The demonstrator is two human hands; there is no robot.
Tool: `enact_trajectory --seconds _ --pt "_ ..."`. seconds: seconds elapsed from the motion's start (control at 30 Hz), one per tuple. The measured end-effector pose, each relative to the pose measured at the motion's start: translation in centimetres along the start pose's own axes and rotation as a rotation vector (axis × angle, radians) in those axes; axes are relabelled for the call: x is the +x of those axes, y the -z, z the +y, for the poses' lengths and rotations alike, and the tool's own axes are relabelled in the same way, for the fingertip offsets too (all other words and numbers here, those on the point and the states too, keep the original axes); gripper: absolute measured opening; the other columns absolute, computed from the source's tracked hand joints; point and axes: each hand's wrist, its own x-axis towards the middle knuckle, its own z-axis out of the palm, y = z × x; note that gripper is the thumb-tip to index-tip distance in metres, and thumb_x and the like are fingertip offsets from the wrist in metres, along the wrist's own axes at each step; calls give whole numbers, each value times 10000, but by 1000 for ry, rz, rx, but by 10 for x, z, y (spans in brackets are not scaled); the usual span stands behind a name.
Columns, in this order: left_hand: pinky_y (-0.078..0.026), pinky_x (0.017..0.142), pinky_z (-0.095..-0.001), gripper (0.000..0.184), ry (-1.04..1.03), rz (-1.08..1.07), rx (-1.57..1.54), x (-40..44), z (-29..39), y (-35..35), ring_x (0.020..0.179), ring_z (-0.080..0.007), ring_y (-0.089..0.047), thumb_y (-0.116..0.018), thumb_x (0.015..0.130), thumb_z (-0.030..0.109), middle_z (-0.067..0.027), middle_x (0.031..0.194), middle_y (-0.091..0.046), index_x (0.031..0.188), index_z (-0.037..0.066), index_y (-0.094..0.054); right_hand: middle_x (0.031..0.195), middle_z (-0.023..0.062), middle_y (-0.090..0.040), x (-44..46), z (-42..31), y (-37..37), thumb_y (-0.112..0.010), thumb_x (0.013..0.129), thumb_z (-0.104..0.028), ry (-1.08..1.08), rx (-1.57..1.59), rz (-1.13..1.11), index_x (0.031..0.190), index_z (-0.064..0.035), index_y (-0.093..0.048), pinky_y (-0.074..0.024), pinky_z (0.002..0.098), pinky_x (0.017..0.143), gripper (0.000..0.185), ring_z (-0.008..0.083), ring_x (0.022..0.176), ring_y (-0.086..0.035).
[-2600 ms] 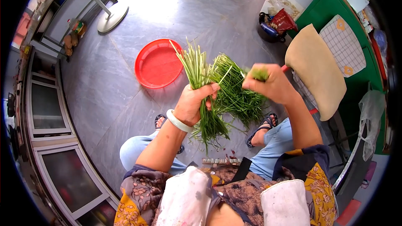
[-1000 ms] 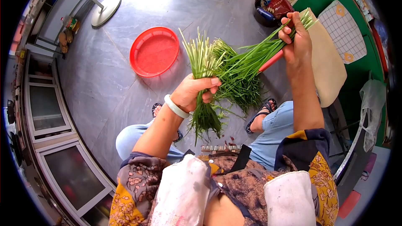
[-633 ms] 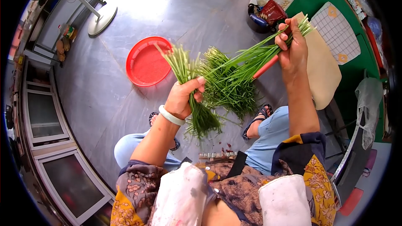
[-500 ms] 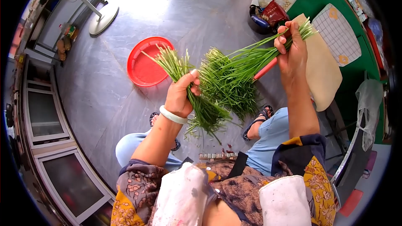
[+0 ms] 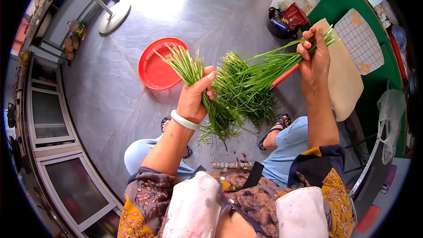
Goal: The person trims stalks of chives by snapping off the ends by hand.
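Observation:
My left hand (image 5: pixel 195 95) is closed round a thick bundle of green stalks (image 5: pixel 184 65), pale ends up and left, leafy ends hanging toward the floor. Raised on the right, my right hand (image 5: pixel 315 56) grips a looser bunch of green stalks (image 5: pixel 275 71) near its pale ends; the long leaves stretch left over the pile. Between the hands a heap of the same greens (image 5: pixel 257 103) lies on the floor. A red basket (image 5: pixel 161 66) sits left of the heap, partly behind the left bundle's tips.
A chair with a beige cushion (image 5: pixel 346 75) stands at the right, a red bar beside it. Beyond are a dark pot (image 5: pixel 280 27) and a green cabinet (image 5: pixel 328 2). A fan base (image 5: pixel 115 18) is at the upper left, glass-fronted cabinets (image 5: pixel 76 187) at the left.
My right hand, earlier blurred near the pile with a short green piece showing, has risen to the right with long stalks. The left bundle has tilted, its pale ends now leaning left.

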Motion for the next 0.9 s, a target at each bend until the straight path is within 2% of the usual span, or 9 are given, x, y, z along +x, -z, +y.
enact_trajectory --seconds 0.17,0.27,0.53,0.73,0.9 --pt "-398 514 -245 225 64 -35 45 -1 -2 2 551 -77 -463 -676 849 139 -24 889 -627 1053 68 -612 812 100 -583 -1 2 2 -530 976 -257 -58 51 -40 976 -29 -528 -333 203 433 228 93 587 -488" --pt "-402 501 -245 246 79 -145 146 -3 -2 -1 527 -83 -462 -671 848 148 -30 853 -627 1065 47 -619 806 91 -592 -7 8 -2 -528 975 -276 -129 46 -78 962 -37 -538 -330 201 426 239 89 580 -487" --pt "-404 486 -212 223 128 -294 210 -17 4 -21 570 -92 -504 -686 832 160 -53 840 -636 1006 31 -630 761 87 -616 -24 31 -15 -533 971 -287 -261 -24 -121 942 -48 -550 -334 201 431 241 94 551 -509" --pt "-395 481 -209 142 125 -290 281 -15 4 -17 562 -86 -500 -671 825 124 -41 782 -608 923 43 -608 765 91 -617 -26 37 -16 -531 972 -281 -261 -76 -128 945 -56 -548 -337 203 426 227 112 563 -529" --pt "-384 487 -203 107 73 -151 178 -12 1 -15 547 -78 -472 -643 835 111 -25 760 -589 908 49 -597 785 99 -637 -35 34 -27 -533 971 -300 -201 -168 -113 940 -66 -546 -345 195 431 236 120 584 -557"
